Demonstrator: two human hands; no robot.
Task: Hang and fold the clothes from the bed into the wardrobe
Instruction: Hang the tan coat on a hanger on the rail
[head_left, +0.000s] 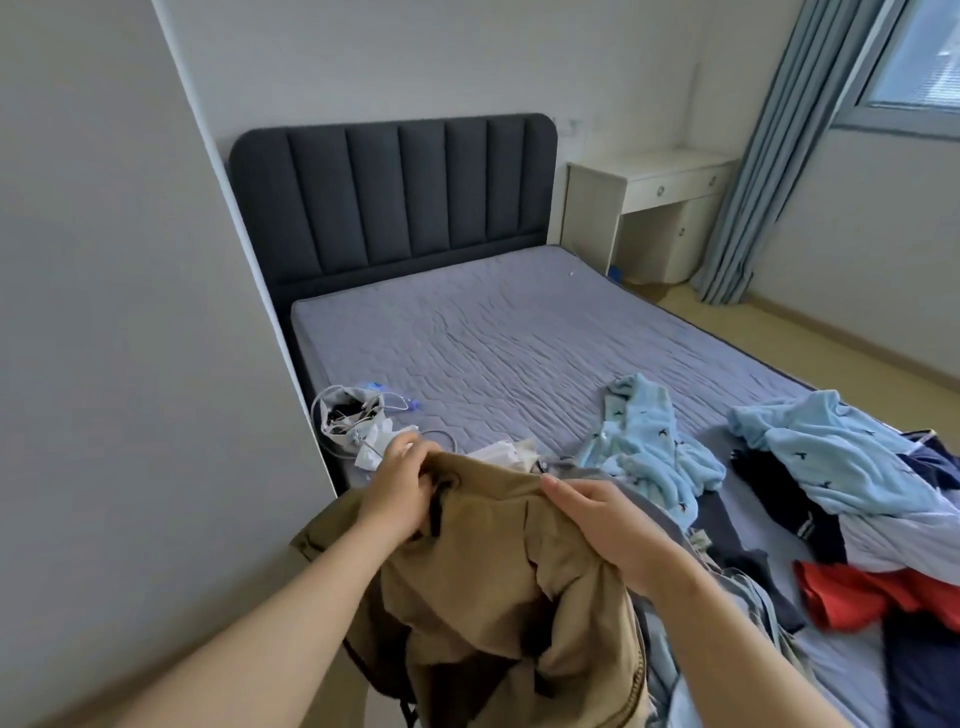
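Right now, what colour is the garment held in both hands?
The garment is khaki tan; head view.

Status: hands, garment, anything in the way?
Left grip and right grip both holding tan jacket by its top edge, at foot of bed. Other clothes heaped to the right. Nothing blocking.

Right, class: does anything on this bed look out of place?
Yes: a grey pouch of tangled cables lies near the mattress's left edge; unlike the strewn garments, it isn't clothing.
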